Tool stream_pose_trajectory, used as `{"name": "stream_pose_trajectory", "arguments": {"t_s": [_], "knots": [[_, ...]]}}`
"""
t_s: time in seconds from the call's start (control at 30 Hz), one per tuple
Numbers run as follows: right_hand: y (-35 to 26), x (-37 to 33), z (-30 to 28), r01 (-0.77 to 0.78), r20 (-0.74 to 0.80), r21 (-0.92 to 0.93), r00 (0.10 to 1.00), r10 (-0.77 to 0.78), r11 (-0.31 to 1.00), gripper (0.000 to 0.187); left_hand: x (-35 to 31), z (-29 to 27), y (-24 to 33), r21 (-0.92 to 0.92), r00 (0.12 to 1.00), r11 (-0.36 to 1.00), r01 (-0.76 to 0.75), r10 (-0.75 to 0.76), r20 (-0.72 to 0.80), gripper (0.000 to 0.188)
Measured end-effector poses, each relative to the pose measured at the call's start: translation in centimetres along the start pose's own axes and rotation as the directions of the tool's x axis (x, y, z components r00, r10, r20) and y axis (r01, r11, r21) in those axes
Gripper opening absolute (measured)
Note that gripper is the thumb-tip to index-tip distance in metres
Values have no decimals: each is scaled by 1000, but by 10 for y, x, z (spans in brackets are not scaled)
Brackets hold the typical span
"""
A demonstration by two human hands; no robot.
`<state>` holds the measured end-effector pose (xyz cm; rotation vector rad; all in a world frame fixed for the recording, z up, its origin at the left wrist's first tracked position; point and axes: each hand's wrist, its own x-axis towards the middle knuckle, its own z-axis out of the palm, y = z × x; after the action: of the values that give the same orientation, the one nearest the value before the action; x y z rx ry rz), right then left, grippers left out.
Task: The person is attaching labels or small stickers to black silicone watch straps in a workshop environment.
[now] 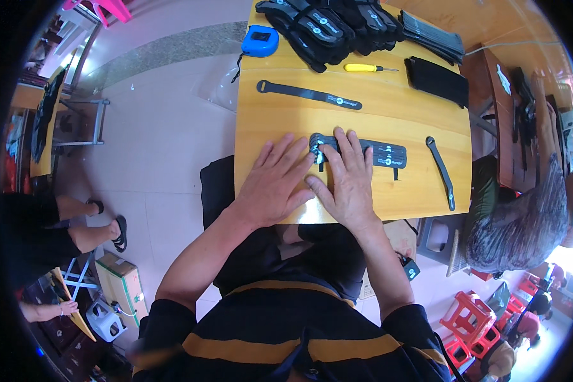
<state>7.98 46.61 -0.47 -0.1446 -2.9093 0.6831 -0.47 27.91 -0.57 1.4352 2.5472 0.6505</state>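
Left hand (268,183) spread, fingertips at flat black strap stack (388,155); right hand (348,184) splayed atop it, toward front edge of smooth wood-grain table (414,202).

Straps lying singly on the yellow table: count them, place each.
2: one strap beyond the right hand, nearer than the screwdriver; another strap right of the bundle that hand touches. More may hide under the hand.

"What does the right grip (348,186) touch?"
"It rests upon the dark strap bundle (386,154), on the wooden counter (401,118)."
"And the left grip (270,184)?"
"Its fingers are at the bundle's left end."
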Motion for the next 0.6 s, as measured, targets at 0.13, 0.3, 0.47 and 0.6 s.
{"name": "stream_pose_trajectory", "arguments": {"t_s": [0.13, 0.3, 0.47, 0.6], "knots": [[0, 1, -1, -3, 0, 12, 1000, 3, 1000, 62, 0, 1, 0, -1, 1000, 1000, -4, 4, -11, 65], [0, 1, 1, -12, 7, 15, 1000, 12, 1000, 63, 0, 1, -1, 3, 1000, 1000, -1, 1, -30, 64], [-2, 2, 1, -30, -3, 43, 1000, 31, 999, 71, -1, 3, -2, -3, 999, 1000, -4, 4, -46, 63], [-1, 0, 4, -6, 1, -51, 1000, 6, 999, 78, 0, 0, -1, -4, 999, 1000, -7, 6, -35, 62]]}}
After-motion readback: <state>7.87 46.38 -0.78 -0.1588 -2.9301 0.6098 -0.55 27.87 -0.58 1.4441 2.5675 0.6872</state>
